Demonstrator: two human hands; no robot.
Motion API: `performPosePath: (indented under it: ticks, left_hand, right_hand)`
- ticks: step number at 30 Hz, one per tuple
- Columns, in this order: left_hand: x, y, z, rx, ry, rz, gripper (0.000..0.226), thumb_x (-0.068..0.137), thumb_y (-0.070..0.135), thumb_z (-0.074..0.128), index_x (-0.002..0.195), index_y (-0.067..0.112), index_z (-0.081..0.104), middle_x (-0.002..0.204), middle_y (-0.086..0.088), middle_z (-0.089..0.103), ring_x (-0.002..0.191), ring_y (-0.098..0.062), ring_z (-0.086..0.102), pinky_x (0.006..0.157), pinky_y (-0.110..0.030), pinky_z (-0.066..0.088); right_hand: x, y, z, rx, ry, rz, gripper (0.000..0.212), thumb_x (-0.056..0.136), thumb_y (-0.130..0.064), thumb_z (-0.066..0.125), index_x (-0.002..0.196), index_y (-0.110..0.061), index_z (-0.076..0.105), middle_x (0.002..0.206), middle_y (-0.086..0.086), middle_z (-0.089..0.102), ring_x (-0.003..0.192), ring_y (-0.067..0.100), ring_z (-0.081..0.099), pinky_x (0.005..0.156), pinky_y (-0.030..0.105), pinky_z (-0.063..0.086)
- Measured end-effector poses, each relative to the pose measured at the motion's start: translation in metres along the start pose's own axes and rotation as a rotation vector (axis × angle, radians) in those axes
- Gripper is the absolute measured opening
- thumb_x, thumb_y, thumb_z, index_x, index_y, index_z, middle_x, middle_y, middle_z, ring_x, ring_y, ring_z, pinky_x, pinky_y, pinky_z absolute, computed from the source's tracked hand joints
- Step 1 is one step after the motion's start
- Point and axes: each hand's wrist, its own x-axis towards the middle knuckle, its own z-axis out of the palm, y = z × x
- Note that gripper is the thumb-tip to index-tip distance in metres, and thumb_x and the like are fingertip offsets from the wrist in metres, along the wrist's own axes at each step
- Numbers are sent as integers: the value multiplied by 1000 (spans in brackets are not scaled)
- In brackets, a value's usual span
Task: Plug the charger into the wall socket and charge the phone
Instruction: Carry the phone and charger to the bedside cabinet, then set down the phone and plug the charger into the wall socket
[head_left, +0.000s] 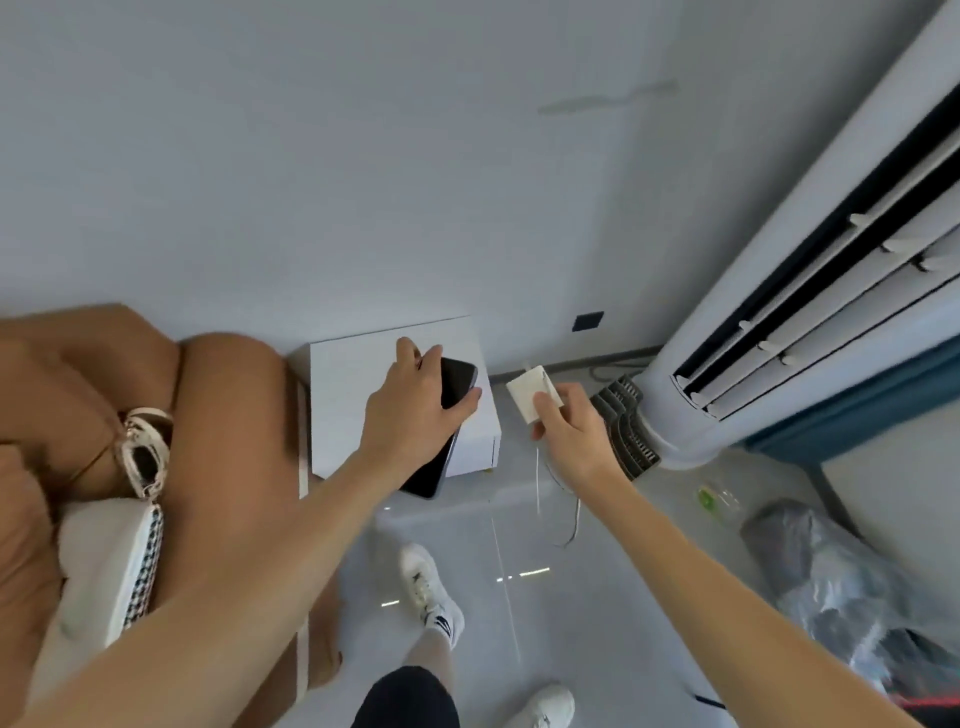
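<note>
Here, boxy white charger (534, 396) in right hand (571, 441)

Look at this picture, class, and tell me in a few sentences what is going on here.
A person stands by a small white table against the wall. The left hand is on a black phone at the table's edge, while the right hand holds a white charger, its thin cable hanging toward the floor. The dark wall socket sits low on the wall just beyond, and the charger is not yet plugged in.

The left hand (415, 410) hides the middle of the phone (457, 384); the cable (537, 483) blurs out below.
</note>
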Motion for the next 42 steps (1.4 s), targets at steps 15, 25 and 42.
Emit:
performPosePath:
  ticks: [15,25,42]
  left_hand:
    - [211,-179,145,-6,-83,-199,59,92,63,54,121,12,52,115,-7,40,86,-28,57,62,-40,58]
    - [291,-250,308,73,-140,-286,59,95,60,53,120,7,51,128,-13,41,89,-29,50,57,-36,42]
    - [364,-289,390,275,-42,-249,71,95,57,57,136,0,51,151,-20,43,119,-35,55,65,-41,45]
  right_hand:
    - [271,30,179,-131,-9,44,23,105,-31,48,117,-13,53,91,8,67,68,10,58,58,24,41]
    - [398,141,262,-142,-64,86,21,103,-34,45,107,-14,51,87,12,63,70,21,53,62,36,43]
    - [482,212,291,-92,-86,138,24,102,-36,46,109,-12,49,86,7,65,67,20,53,61,37,45]
